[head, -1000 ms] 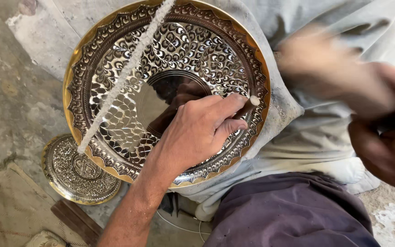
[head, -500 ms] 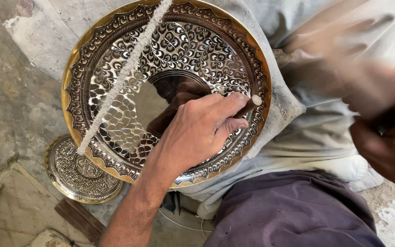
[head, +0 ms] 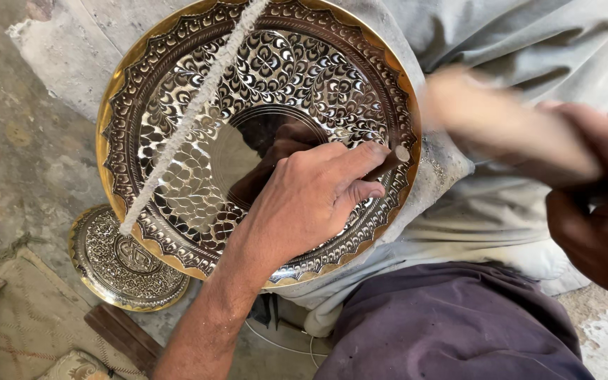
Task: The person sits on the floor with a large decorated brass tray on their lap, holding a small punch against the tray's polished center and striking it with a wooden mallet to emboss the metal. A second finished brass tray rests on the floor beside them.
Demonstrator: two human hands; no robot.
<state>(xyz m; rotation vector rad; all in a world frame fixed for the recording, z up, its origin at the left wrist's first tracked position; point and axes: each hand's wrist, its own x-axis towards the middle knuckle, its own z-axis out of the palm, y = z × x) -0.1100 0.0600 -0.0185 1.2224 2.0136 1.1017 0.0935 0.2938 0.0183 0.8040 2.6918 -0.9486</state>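
Head view: our left hand (head: 304, 207) pinches a punch (head: 392, 159) against the big plate's (head: 177, 91) right rim on our lap. Our right hand (head: 596, 211) is clenched around a blurred mallet (head: 501, 123). We see a small plate (head: 124, 264) on the floor.

Soft, even daylight fills the scene, bright without harsh shadows; it seems to come from above, though the source is out of view. The large engraved tray (head: 262, 134) throws sharp white glints off its raised pattern, and its smooth centre mirrors a dark reflection of the left hand (head: 304, 204). That hand, the small tray (head: 124, 264) and the floor (head: 22, 155) are crisp. The right hand (head: 596, 211) and the wooden mallet (head: 501, 123) it grips are heavily smeared by motion blur. No clear distortion shows at the edges.
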